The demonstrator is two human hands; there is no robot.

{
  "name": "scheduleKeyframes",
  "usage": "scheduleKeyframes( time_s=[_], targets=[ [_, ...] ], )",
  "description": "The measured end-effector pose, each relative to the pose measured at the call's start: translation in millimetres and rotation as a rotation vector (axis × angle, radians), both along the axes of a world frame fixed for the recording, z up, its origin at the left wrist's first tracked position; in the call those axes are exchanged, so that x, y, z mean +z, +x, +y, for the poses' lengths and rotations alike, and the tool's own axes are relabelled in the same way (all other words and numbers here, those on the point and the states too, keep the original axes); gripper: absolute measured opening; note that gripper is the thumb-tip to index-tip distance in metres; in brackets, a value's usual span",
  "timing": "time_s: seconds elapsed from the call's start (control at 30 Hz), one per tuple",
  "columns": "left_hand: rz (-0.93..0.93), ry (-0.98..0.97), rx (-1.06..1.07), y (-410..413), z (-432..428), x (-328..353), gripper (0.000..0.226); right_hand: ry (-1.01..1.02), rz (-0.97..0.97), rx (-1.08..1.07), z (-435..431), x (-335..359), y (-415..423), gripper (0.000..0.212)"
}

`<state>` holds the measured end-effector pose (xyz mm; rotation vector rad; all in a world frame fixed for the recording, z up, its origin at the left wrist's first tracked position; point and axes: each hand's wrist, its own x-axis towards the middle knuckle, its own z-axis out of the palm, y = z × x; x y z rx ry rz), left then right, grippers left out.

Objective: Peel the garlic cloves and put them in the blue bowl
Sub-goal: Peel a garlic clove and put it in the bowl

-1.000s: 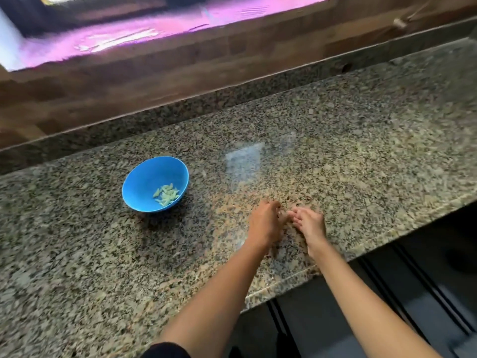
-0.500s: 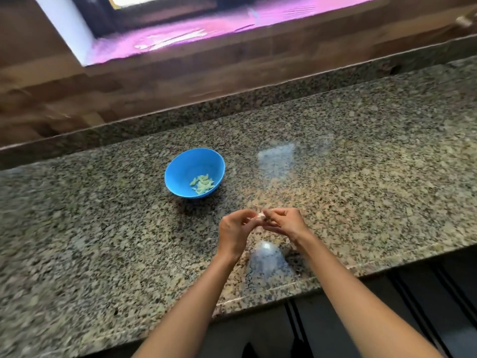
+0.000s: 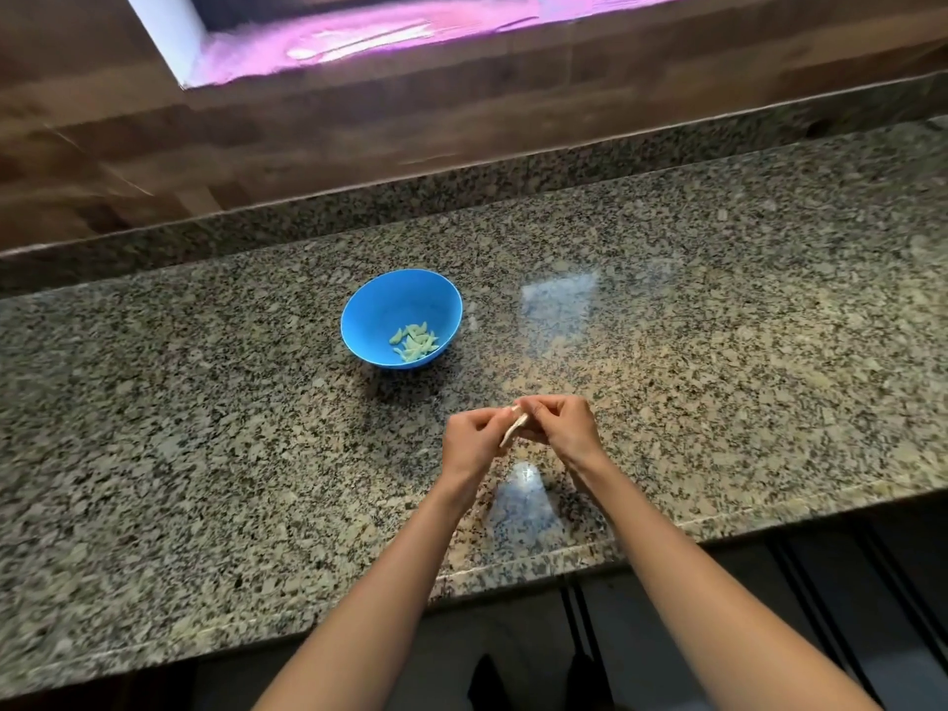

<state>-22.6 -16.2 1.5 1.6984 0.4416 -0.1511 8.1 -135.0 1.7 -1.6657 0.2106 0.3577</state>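
Head view. Since the frame half a second earlier, a pale strip of skin has come to hang down from the garlic clove (image 3: 514,427) between the two hands, where before only a small white spot showed. The hands meet at much the same place above the counter.

The left hand (image 3: 472,443) has its fingers curled and pinches the near, lower end of the clove. The right hand (image 3: 567,428) is likewise curled, with thumb and fingertips pinching the far, upper end. The clove lies tilted between them, held above the speckled granite countertop (image 3: 718,377) near its front edge. How much skin remains on it cannot be told.

The blue bowl (image 3: 390,305) stands on the countertop beyond the hands and to their left, apart from them. In it lies a small heap of peeled cloves (image 3: 415,341), pale green-white, gathered toward the near right side of the bowl's floor.

Behind the counter runs a low granite upstand (image 3: 461,187), then a brown wooden wall (image 3: 359,136), topped by a sill (image 3: 359,38) lit pink.
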Motion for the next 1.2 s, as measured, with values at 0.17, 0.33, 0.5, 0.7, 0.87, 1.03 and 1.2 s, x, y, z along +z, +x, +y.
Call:
scheduleKeyframes(
  time_s=[0.17,0.33,0.5,0.7,0.87,1.03,1.2],
  targets=[
    [0.130,0.277,-0.046,3.5,24.6,-3.3,0.015,-0.596,-0.152,0.180,-11.1,0.6,4.0,0.019],
    [0.265,0.648,-0.295,22.1,30.4,0.2,0.020,-0.963,-0.232,0.242,-12.9,-2.9,9.6,0.041],
    [0.213,0.974,-0.438,31.8,14.9,9.7,0.019,-0.646,-0.395,0.241,2.1,-10.4,-9.6,0.024],
    [0.171,0.609,-0.348,16.2,34.6,11.0,0.028,-0.852,-0.377,0.437,5.6,-11.4,-12.1,0.029],
    [0.050,0.340,-0.371,4.3,41.0,21.3,0.021,-0.441,-0.257,0.567,3.5,-7.7,-2.5,0.027],
    [0.026,0.357,-0.391,6.3,46.6,22.8,0.009,-0.226,-0.150,0.589,6.5,-0.7,-0.5,0.025],
    [0.026,0.080,-0.231,3.7,46.8,26.3,0.012,-0.311,-0.196,0.535,8.0,2.1,-0.5,0.019]
  ],
)
